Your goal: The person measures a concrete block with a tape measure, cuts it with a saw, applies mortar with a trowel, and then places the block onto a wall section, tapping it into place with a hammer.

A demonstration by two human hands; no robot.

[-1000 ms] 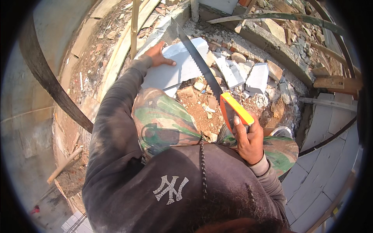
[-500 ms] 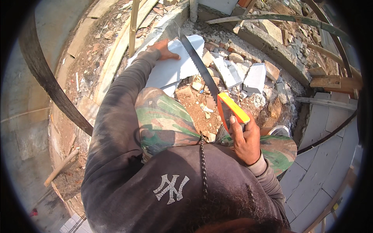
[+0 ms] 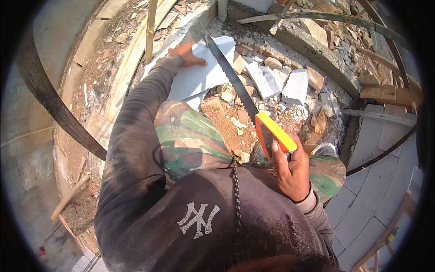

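A handsaw with an orange-and-yellow handle [image 3: 275,131] is in my right hand [image 3: 293,174], fingers wrapped round the grip and thumb along its side. Its long dark toothed blade [image 3: 235,81] slants away to the upper left, the far end at the edge of a white block [image 3: 192,81]. That block, probably lightweight concrete, lies beyond my left knee. My left hand [image 3: 188,54] holds its far part, thumb stretched across the upper face; the other fingers partly disappear over the far side. Around the blade's tip the picture is blurred, so the depth of any cut cannot be told.
White block offcuts [image 3: 295,88] and broken rubble lie right of the blade. A concrete beam [image 3: 312,59] runs behind them. A wooden stick [image 3: 151,31] stands near my left hand. Curved-looking planks [image 3: 50,99] cross at the left, and pale block paving [image 3: 367,199] is at the right.
The saw and my right hand have shifted slightly toward me and to the right, drawing the blade back a little. My left hand stays on the block.
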